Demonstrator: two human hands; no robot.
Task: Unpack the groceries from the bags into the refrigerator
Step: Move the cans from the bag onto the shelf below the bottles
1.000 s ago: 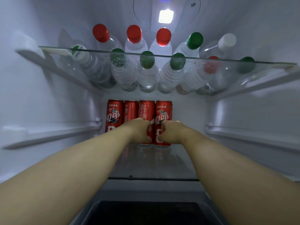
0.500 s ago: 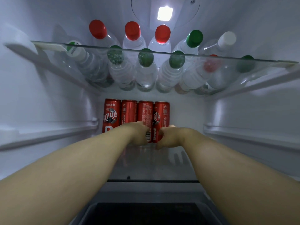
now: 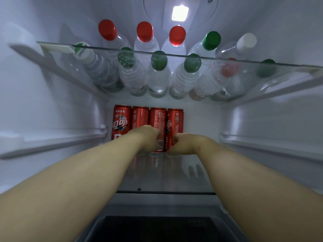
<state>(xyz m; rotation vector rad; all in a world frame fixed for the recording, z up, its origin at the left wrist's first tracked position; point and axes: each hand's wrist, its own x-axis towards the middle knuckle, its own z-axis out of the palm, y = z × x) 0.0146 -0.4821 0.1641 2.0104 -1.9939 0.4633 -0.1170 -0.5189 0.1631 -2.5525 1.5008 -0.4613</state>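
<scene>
head view looks into the white refrigerator, both bare forearms stretched forward and meeting at the back of the lower clear glass shelf. a row of four slim red metal drink cans stands upright there, side by side and touching, against the rear wall. the left hand lies knuckles up, fingers curled together round the left side of the third can. the right hand is curled the same way against the fourth can, fingers bunched on its front.

fingertips of both hands are tucked out of sight, so i cannot tell how far they wrap round. the left hand hides the lower half of the second can, and both arms are cut off by the bottom edge. above, clear plastic water bottles with red, green and white caps sit on the upper glass shelf; those seen through the glass are hazy. a dark drawer shows at the bottom.

white chinese characters cross the first can, the third shows a barcode and fine print too small to read, and the fourth carries "world cup" running vertically. print on the leftmost bottle's cap label is unreadable.
</scene>
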